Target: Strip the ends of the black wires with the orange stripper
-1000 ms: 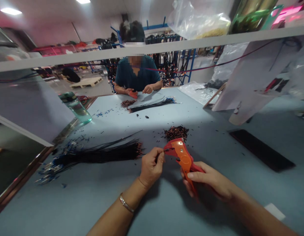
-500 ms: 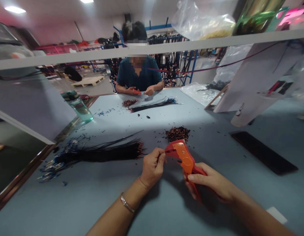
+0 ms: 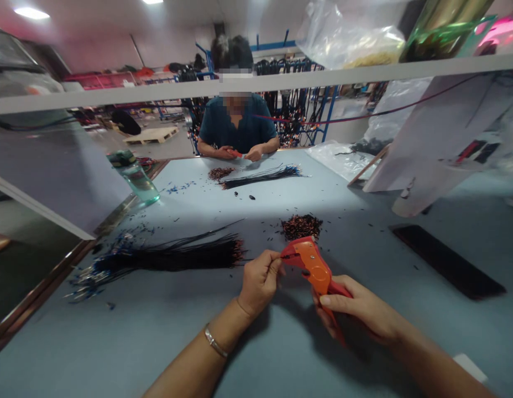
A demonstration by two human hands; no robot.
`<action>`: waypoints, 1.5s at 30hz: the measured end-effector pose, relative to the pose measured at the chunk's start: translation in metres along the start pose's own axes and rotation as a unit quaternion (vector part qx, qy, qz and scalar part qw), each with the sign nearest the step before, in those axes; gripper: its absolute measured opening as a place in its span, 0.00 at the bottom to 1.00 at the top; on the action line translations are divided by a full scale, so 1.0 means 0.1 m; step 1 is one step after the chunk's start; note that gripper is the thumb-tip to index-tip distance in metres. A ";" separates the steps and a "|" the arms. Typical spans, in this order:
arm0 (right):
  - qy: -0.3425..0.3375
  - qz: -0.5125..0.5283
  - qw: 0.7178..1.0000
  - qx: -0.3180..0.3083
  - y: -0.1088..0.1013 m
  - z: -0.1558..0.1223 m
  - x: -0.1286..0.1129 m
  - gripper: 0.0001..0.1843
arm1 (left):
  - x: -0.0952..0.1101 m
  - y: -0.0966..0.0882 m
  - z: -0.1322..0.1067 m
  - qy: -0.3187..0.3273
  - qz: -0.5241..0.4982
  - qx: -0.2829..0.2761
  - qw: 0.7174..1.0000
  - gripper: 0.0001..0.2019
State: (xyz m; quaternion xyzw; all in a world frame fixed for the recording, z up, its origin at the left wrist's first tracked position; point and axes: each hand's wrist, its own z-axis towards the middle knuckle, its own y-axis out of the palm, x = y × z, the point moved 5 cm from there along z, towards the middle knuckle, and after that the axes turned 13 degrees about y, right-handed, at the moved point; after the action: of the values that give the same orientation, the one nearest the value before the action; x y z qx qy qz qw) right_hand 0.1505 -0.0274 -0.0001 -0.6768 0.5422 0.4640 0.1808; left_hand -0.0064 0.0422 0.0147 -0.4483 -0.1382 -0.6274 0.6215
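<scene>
My left hand (image 3: 260, 281), closed in a pinch, holds a thin black wire (image 3: 249, 260) at the mouth of a wire stripper. The wire trails left toward a bundle of black wires (image 3: 186, 256) with copper-coloured ends on the right and blue-and-silver ends on the left. My right hand (image 3: 356, 307) is wrapped around the handles of the orange and red wire stripper (image 3: 317, 270), whose jaws point left at my left fingertips. Just beyond the tool's head lies a heap of small black and copper-coloured offcuts (image 3: 301, 226).
A dark flat slab (image 3: 449, 260) lies at right, near a tilted white container (image 3: 422, 188). A green bottle (image 3: 140, 185) stands at left. Across the table (image 3: 157, 342) a person holds a red tool behind another wire bundle (image 3: 262, 177). A white shelf bar (image 3: 157, 88) crosses above.
The whole view has shifted slightly. My hands, the wire and the wire stripper keep almost the same positions relative to one another.
</scene>
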 end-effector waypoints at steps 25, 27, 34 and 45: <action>0.002 -0.043 0.998 0.034 -0.07 0.07 0.10 0.19 | -0.01 0.00 0.02 -0.034 -0.020 0.021 0.999 0.08; 0.001 -0.041 0.998 0.037 -0.07 0.07 0.11 0.19 | 0.00 0.00 0.01 -0.032 -0.010 0.017 0.999 0.09; 0.002 -0.049 0.997 0.052 -0.06 0.10 0.12 0.23 | 0.06 -0.04 0.04 0.011 0.043 0.029 0.999 0.09; -0.015 -0.026 0.996 0.081 -0.05 0.11 0.11 0.25 | 0.04 -0.05 0.04 0.016 0.054 0.031 0.998 0.09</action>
State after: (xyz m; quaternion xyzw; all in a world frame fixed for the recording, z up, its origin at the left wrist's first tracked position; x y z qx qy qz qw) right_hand 0.1499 -0.0235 -0.0155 -0.6667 0.5576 0.4235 0.2554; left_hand -0.0087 0.0433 0.0215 -0.4257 -0.1234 -0.5956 0.6700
